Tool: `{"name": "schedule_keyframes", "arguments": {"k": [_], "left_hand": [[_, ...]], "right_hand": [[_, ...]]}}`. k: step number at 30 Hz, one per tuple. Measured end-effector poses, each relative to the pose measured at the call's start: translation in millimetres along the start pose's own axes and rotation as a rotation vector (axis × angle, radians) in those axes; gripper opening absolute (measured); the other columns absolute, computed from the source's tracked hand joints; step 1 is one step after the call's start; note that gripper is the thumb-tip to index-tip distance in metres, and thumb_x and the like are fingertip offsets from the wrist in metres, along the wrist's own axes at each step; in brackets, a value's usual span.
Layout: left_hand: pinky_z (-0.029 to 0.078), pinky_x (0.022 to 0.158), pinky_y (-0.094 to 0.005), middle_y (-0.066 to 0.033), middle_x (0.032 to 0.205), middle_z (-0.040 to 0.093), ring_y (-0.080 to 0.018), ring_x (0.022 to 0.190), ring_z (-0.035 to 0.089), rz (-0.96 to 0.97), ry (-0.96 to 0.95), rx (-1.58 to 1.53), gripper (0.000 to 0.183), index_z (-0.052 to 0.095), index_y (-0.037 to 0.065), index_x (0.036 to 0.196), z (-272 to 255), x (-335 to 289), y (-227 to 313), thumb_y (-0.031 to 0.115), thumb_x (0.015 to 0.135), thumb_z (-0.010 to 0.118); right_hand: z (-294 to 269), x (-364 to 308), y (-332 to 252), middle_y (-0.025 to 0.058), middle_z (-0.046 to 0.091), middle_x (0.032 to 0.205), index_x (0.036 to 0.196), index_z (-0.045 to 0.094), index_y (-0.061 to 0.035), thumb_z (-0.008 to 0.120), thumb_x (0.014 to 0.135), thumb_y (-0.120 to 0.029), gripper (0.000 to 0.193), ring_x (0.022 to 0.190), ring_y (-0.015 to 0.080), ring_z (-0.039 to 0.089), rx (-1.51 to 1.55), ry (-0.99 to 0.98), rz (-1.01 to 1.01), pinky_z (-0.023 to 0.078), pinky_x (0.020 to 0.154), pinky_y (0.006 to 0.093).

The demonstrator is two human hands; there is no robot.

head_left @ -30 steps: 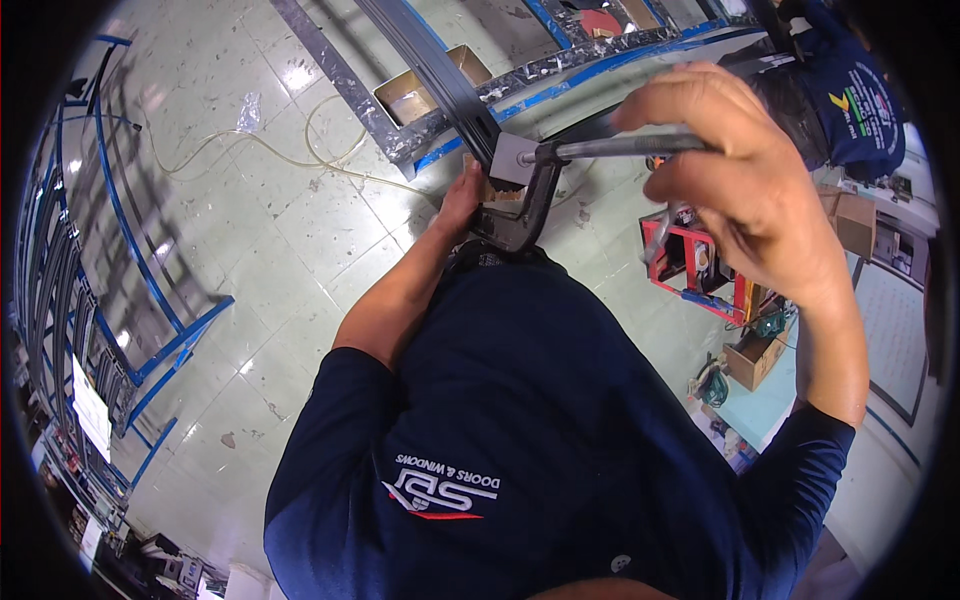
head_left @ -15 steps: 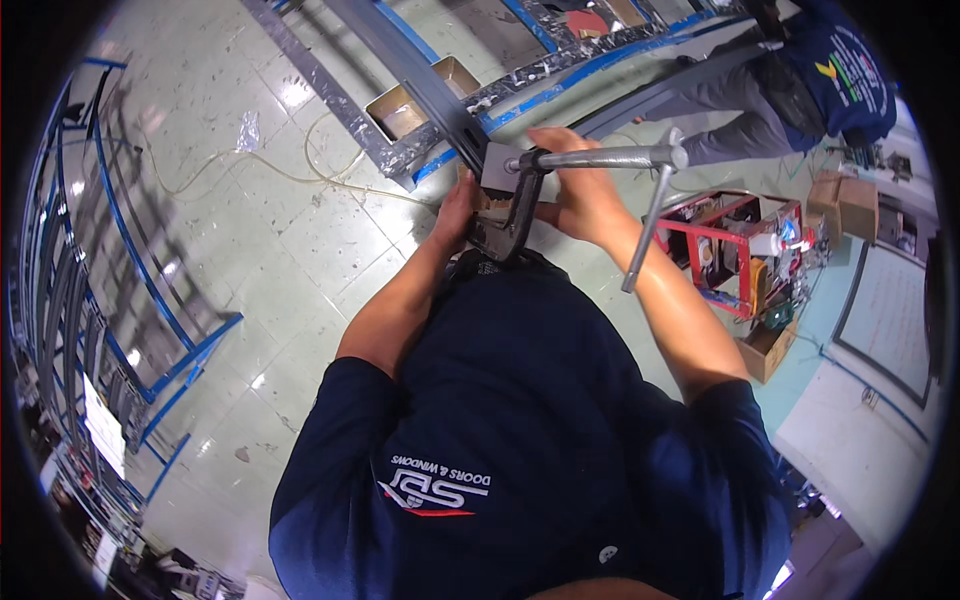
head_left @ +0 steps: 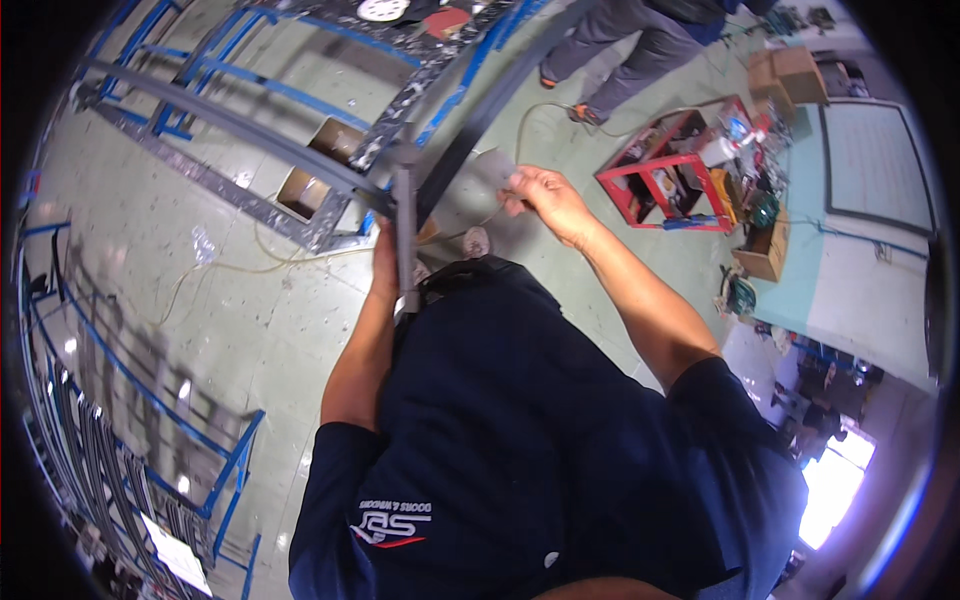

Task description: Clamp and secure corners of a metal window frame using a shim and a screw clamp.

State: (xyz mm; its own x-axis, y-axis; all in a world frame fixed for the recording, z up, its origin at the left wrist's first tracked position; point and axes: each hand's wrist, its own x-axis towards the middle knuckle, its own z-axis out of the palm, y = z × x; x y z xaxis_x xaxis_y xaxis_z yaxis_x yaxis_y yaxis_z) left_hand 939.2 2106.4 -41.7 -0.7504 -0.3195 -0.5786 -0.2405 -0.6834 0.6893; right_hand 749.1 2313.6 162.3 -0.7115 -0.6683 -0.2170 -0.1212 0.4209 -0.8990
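Observation:
My left hand (head_left: 384,262) is at the near corner of a dark grey metal frame (head_left: 300,152), its fingers wrapped behind and partly hidden. In it is a C-clamp (head_left: 405,232), seen nearly end-on, with its grey bar handle upright; this part is blurred. To the right, apart from the frame, my right hand (head_left: 552,200) pinches a small flat grey plate (head_left: 492,168) between thumb and fingers. A second dark profile (head_left: 478,125) of the frame runs away to the upper right from the corner.
Blue-taped work stands (head_left: 300,88) carry the frame. A thin hose (head_left: 275,262) trails over the floor. At the right are a red tool cart (head_left: 665,180) and cardboard boxes (head_left: 785,75). Another person's legs (head_left: 635,50) stand beyond. A blue rack (head_left: 235,460) holds profiles at the lower left.
My right hand has left the clamp and moved right with the grey plate. The clamp, earlier side-on before me, is now turned end-on at my left hand. The view has swung right.

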Motion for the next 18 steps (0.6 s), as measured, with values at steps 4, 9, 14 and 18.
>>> {"name": "schedule_keyframes", "arguments": {"k": [4, 9, 14, 18], "left_hand": [[0.042, 0.043, -0.024, -0.0025, 0.08, 0.059, -0.0122, 0.054, 0.05, -0.015, 0.031, 0.072, 0.061, 0.06, 0.017, 0.127, -27.2, 17.6, -30.0, 0.067, 0.098, 0.041], [0.049, 0.046, -0.0232, -0.0034, 0.078, 0.058, -0.0119, 0.053, 0.055, 0.197, -0.059, 0.091, 0.059, 0.056, 0.017, 0.131, -7.8, 19.5, -30.6, 0.063, 0.1, 0.036], [0.049, 0.047, -0.0283, -0.0076, 0.076, 0.057, -0.0186, 0.057, 0.057, -0.165, 0.113, -0.028, 0.066, 0.061, 0.011, 0.11, -34.4, 34.5, -47.5, 0.073, 0.092, 0.047], [0.044, 0.049, -0.0219, -0.0061, 0.108, 0.056, -0.0121, 0.069, 0.055, 0.323, -0.052, 0.318, 0.046, 0.046, 0.012, 0.136, -37.9, 25.2, -41.6, 0.034, 0.096, 0.046]], "right_hand": [[-15.1, -15.3, 3.3, 0.0281, 0.068, 0.105, 0.134, 0.049, 0.0054, 0.04, 0.107, -0.04, 0.053, 0.08, 0.0288, 0.07, 0.937, -0.208, 0.351, 0.057, 0.074, 0.0369], [-11.3, -20.8, -4.5, 0.0289, 0.068, 0.111, 0.131, 0.052, 0.0028, 0.041, 0.108, -0.037, 0.047, 0.087, 0.0291, 0.072, 0.925, -0.209, 0.348, 0.059, 0.072, 0.0348], [23.6, -2.2, 2.7, 0.0226, 0.068, 0.115, 0.133, 0.052, -0.0013, 0.043, 0.108, -0.033, 0.041, 0.095, 0.0265, 0.07, 0.86, -0.266, 0.364, 0.057, 0.078, 0.0379], [47.5, 19.8, 53.5, 0.0042, 0.065, 0.121, 0.134, 0.054, -0.0096, 0.047, 0.107, -0.031, 0.034, 0.113, 0.0184, 0.06, 0.779, -0.176, 0.503, 0.049, 0.089, 0.04]]}}
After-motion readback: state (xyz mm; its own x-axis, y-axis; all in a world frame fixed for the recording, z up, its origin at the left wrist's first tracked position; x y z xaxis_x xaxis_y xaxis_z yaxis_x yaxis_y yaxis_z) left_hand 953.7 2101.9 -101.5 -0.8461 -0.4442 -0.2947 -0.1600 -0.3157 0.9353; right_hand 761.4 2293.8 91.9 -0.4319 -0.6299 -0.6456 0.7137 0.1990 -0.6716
